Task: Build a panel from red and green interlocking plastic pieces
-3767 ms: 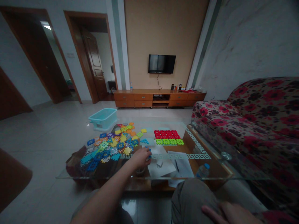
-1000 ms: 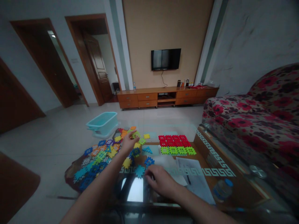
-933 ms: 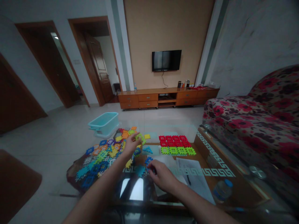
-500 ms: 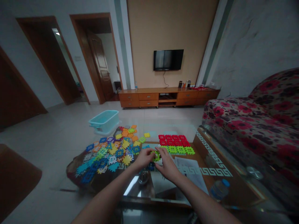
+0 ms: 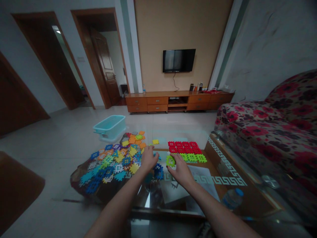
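My right hand point(image 5: 180, 172) is shut on a lime green interlocking plastic tile point(image 5: 170, 161), holding it by its lower edge just in front of a row of matching green tiles point(image 5: 192, 158). Behind that row lies a joined block of red tiles point(image 5: 183, 147). My left hand point(image 5: 148, 159) rests with its fingers together beside a heap of multicoloured loose tiles point(image 5: 115, 162) and appears to hold nothing. Between my hands sit dark blue tiles point(image 5: 158, 172), a little nearer to me.
The tiles lie on a glass-topped coffee table point(image 5: 230, 180) with a patterned border. Papers point(image 5: 204, 175) and a water bottle point(image 5: 232, 199) lie to the right. A teal plastic basket point(image 5: 109, 128) stands on the floor beyond, and a floral sofa point(image 5: 257, 129) runs along the right.
Both hands held the lime tile together before. Now only my right hand holds it, further up near the green row, and my left hand has let go and moved left.
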Available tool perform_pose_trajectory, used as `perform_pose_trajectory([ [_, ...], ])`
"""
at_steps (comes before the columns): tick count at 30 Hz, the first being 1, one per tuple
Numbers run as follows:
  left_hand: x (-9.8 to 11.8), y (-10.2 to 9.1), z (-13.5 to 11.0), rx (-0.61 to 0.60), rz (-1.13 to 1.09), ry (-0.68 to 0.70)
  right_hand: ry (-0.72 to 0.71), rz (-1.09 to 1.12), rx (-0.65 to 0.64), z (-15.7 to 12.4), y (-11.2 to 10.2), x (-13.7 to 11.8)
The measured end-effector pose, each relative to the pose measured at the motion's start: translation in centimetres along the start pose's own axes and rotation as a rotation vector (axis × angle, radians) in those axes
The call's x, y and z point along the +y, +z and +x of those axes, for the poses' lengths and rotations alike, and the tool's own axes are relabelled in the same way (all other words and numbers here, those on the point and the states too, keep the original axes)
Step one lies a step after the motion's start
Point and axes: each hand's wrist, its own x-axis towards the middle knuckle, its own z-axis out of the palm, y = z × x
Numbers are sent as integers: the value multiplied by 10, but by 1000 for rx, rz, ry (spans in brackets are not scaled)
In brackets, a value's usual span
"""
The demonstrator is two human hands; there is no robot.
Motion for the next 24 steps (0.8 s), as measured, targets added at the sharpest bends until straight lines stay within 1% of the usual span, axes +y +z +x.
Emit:
perform_pose_trajectory([
  [3, -6, 6, 8, 8, 103, -24, -1, -6, 0, 0, -4, -3],
  [6, -11, 15, 10, -6, 166, -23, 3, -6, -10, -1, -5, -5],
  [10, -18, 21, 11, -53, 269, -25, 20, -10, -36, -3, -5, -6],
  [13, -23, 22, 12, -87, 388, -24, 25, -12, -54, -4, -4, -7],
  [17, -23, 21, 12, -108, 483, -41, 9, 11, -65, -5, -3, -7],
  [24, -21, 18, 10, -114, 515, -15, 22, -7, -95, -7, -7, -9],
])
